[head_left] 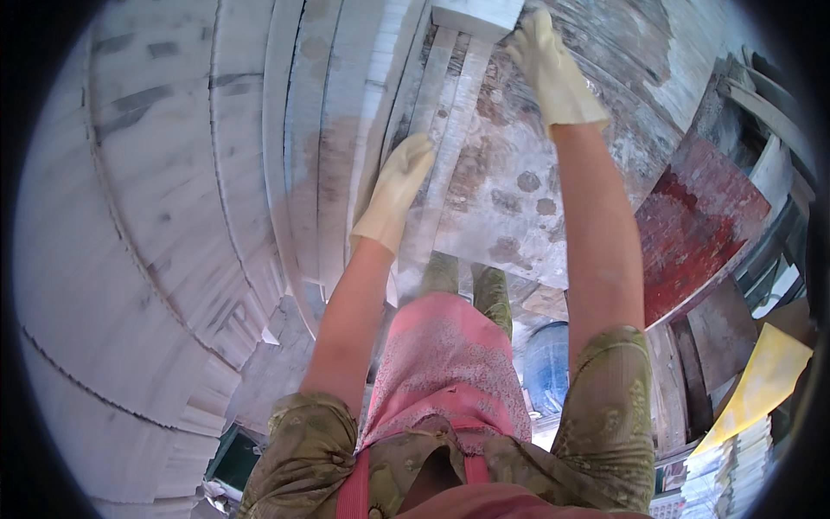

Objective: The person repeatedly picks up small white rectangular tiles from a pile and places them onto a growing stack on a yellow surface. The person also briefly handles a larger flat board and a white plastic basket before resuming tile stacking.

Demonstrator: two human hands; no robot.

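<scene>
Gloved left hand (401,186) by pale strips (461,112), right hand (552,73) beside white block (480,15)

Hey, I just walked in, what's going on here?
Someone in a pink apron is working at a stained wooden surface. The gloved left hand is over narrow pale strips, and the gloved right hand is beside a pale block; I can't tell whether either is gripping. Pale panels fill the left side, and a red board is on the right.
</scene>
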